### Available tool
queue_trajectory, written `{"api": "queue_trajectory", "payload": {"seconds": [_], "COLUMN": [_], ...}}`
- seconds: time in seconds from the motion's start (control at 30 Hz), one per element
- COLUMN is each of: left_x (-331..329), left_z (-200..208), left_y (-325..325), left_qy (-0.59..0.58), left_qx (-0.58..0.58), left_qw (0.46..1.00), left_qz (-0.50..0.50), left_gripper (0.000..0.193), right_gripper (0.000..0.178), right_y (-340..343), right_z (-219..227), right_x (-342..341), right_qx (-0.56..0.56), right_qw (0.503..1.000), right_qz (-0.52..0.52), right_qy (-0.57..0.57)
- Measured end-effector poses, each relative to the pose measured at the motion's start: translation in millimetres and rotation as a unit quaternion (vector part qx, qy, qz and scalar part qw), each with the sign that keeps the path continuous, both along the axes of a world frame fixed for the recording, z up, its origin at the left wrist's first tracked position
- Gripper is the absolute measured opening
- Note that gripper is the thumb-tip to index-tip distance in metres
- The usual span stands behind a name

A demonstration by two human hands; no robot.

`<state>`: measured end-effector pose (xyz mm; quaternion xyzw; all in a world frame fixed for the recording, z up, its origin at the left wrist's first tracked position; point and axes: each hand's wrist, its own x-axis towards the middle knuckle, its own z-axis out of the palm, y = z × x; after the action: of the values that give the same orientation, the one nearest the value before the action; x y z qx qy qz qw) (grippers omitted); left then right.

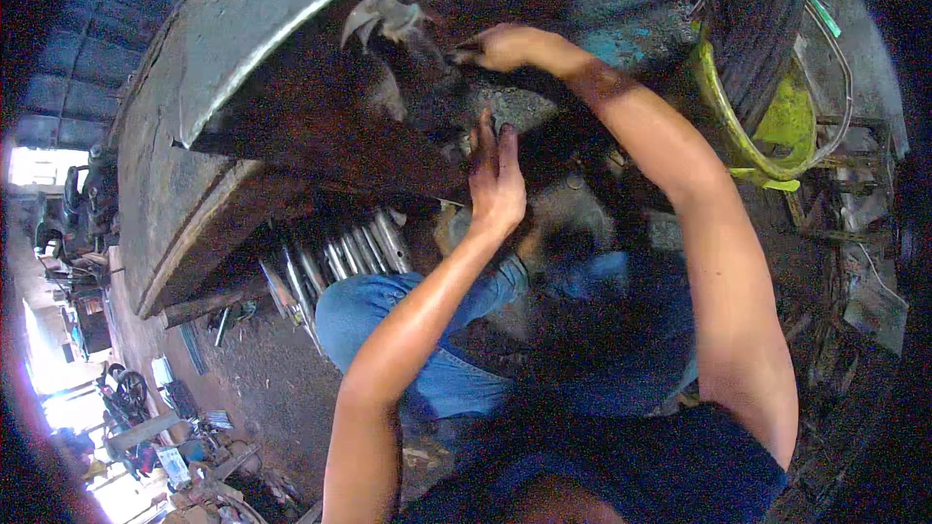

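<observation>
Below the metal-topped bench (243, 29), my left hand (497, 184) is raised with its darkened fingers stretched out and slightly apart. It is beside a dark, shadowed part under the bench edge, and I cannot tell whether it touches it. My right hand (510, 47) reaches in from the right, its dirty fingertips drawn together at a dark spot. What they hold, if anything, is hidden in shadow. Just left of that hand, a worn grey metal fixture (388, 15), shaped somewhat like a vise, hangs over the bench edge.
Several metal pipes (359, 250) lie under the bench beside my bent knee (364, 315). At the right stands a yellow container (714, 97) with dark rods (772, 49) in it. Clutter with a wheel (126, 383) lies at the lower left.
</observation>
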<state>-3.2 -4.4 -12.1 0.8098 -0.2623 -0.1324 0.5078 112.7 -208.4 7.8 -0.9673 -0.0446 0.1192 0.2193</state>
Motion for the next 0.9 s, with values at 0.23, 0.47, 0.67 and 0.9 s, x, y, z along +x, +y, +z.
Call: {"api": "queue_trajectory", "payload": {"seconds": [0.23,0.47,0.67,0.9], "left_x": [3,2,0,1], "left_z": [-13,-9,3,-4], "left_y": [2,1,-1,0], "left_qy": [-0.074,-0.087,-0.014,0.007], "left_qx": [-0.015,0.098,0.051,-0.012], "left_qw": [0.997,0.991,0.998,1.0], "left_qz": [-0.019,-0.04,-0.04,-0.014], "left_gripper": [0.054,0.042,0.043,0.056], "right_gripper": [0.048,0.046,0.046,0.047], "right_y": [-16,13,23,5], "right_z": [3,10,37,11], "right_x": [22,-6,-5,-24], "right_qx": [0.017,0.028,0.036,0.127], "right_qw": [0.985,0.997,0.999,0.988], "right_qz": [-0.07,-0.021,-0.029,-0.028], "right_qy": [-0.158,-0.062,-0.017,-0.088]}}
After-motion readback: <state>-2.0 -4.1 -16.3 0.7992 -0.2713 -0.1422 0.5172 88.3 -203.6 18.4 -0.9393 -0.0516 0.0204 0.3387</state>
